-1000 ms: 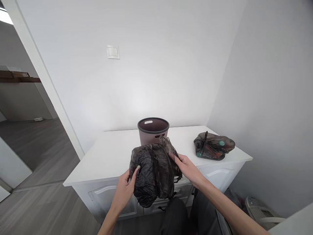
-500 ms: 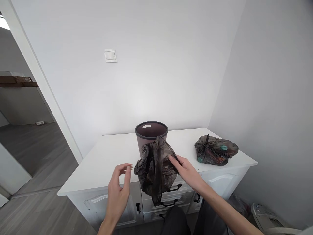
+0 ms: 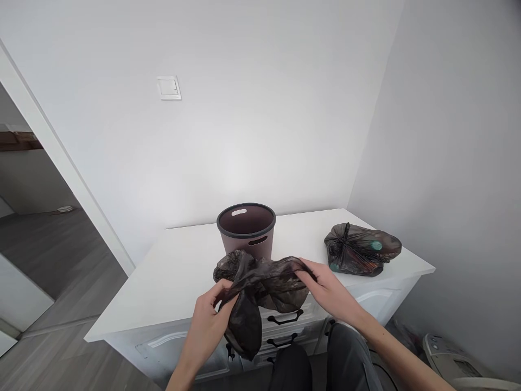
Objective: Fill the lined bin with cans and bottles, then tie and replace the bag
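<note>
A thin black plastic garbage bag (image 3: pixel 248 326) stretches between my two hands, in front of the cabinet's edge. My left hand (image 3: pixel 211 312) pinches its edge on the left. On the other side, my right hand (image 3: pixel 325 285) grips the rim between thumb and fingers. The bag hangs loose and crumpled, its lower part over the drawers. Just behind it stands a brownish-purple trash bin (image 3: pixel 248 244) with a dark rim and slot handles, upright and without a liner showing. The bag hides the bin's base.
A knotted, filled black garbage bag (image 3: pixel 362 251) lies at the right of the white cabinet top (image 3: pixel 171 271). A light switch (image 3: pixel 169 87) is on the wall behind. To the right, a beige appliance (image 3: pixel 451 358) stands low on the floor. A doorway opens at the left.
My left hand has moved right and taken hold of the bag's edge, where before it was apart. The bag is now pulled wider sideways between both hands. The view has shifted slightly.
</note>
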`<state>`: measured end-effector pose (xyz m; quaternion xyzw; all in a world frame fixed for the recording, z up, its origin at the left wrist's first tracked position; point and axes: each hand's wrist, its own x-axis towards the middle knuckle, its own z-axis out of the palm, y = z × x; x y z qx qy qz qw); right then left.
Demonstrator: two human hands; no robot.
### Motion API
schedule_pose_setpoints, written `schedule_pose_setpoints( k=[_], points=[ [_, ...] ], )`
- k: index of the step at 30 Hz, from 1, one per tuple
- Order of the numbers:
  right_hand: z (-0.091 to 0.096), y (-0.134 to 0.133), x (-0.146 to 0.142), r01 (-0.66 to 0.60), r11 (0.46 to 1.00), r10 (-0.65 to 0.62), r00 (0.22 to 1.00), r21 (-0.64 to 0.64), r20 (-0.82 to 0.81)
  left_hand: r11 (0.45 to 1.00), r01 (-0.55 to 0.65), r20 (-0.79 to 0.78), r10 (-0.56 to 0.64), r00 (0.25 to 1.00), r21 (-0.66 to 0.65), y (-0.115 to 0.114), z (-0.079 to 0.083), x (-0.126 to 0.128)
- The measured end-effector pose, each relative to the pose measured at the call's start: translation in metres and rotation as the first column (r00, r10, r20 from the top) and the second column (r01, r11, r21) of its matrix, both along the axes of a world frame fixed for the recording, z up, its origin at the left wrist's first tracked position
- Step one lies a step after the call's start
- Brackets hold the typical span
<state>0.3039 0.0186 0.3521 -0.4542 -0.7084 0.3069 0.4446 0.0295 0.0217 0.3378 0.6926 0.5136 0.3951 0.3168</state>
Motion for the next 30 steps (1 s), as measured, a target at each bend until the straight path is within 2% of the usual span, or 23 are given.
schedule_pose_setpoints(
  k=[2, 3, 4, 6, 7, 9, 11, 12, 14, 18, 20, 22, 25, 27, 30],
  points=[
    [-0.009, 0.007, 0.006, 0.092, 0.994, -0.096, 0.994, 0.065, 0.059, 0.997, 0.050, 0.064, -0.046, 0.997, -0.052, -0.001, 0.003, -0.001],
    [-0.013, 0.008, 0.006, 0.148, 0.979, -0.160, 0.984, 0.137, 0.079, 0.996, 0.060, 0.087, -0.054, 0.995, -0.071, -0.002, 0.005, -0.001],
    [-0.018, 0.008, 0.005, 0.204, 0.951, -0.229, 0.970, 0.235, 0.085, 0.994, 0.062, 0.103, -0.053, 0.993, -0.086, -0.002, 0.007, 0.001],
    [-0.028, 0.001, -0.001, 0.261, 0.851, -0.325, 0.943, 0.455, 0.066, 0.993, 0.051, 0.118, -0.038, 0.992, -0.108, -0.002, 0.011, 0.005],
    [-0.032, -0.006, -0.006, 0.248, 0.792, -0.334, 0.941, 0.558, 0.055, 0.992, 0.047, 0.122, -0.033, 0.992, -0.113, -0.002, 0.014, 0.008],
    [-0.038, -0.021, -0.019, 0.104, 0.691, -0.251, 0.963, 0.716, 0.102, 0.993, 0.038, 0.134, -0.024, 0.991, -0.108, -0.001, 0.018, 0.012],
    [-0.039, -0.035, -0.033, -0.086, 0.614, -0.131, 0.969, 0.785, 0.210, 0.992, 0.032, 0.155, -0.013, 0.988, -0.120, -0.002, 0.021, 0.016],
    [-0.038, -0.038, -0.040, -0.149, 0.593, -0.099, 0.962, 0.791, 0.255, 0.989, 0.038, 0.166, -0.014, 0.986, -0.140, -0.002, 0.023, 0.017],
    [-0.033, -0.037, -0.051, -0.166, 0.622, -0.102, 0.952, 0.766, 0.289, 0.977, 0.067, 0.174, -0.032, 0.984, -0.200, -0.005, 0.026, 0.018],
    [-0.018, -0.012, -0.062, -0.043, 0.751, -0.168, 0.953, 0.659, 0.253, 0.970, 0.109, 0.156, -0.076, 0.985, -0.216, -0.009, 0.039, 0.016],
    [-0.014, -0.002, -0.065, -0.079, 0.774, -0.139, 0.947, 0.629, 0.290, 0.971, 0.101, 0.167, -0.065, 0.984, -0.215, -0.008, 0.047, 0.012],
    [-0.013, 0.000, -0.066, -0.116, 0.751, -0.120, 0.944, 0.650, 0.307, 0.968, 0.081, 0.187, -0.036, 0.982, -0.238, -0.006, 0.053, 0.007],
    [-0.012, -0.007, -0.063, -0.086, 0.661, -0.149, 0.958, 0.745, 0.244, 0.978, 0.009, 0.219, 0.038, 0.975, -0.209, -0.001, 0.057, -0.002],
    [-0.010, -0.017, -0.056, -0.081, 0.617, -0.159, 0.961, 0.783, 0.225, 0.983, -0.070, 0.236, 0.108, 0.966, -0.167, 0.004, 0.055, -0.008],
    [-0.007, -0.029, -0.042, -0.155, 0.600, -0.143, 0.945, 0.785, 0.296, 0.965, -0.222, 0.236, 0.250, 0.939, -0.142, 0.013, 0.046, -0.021]
  ],
)
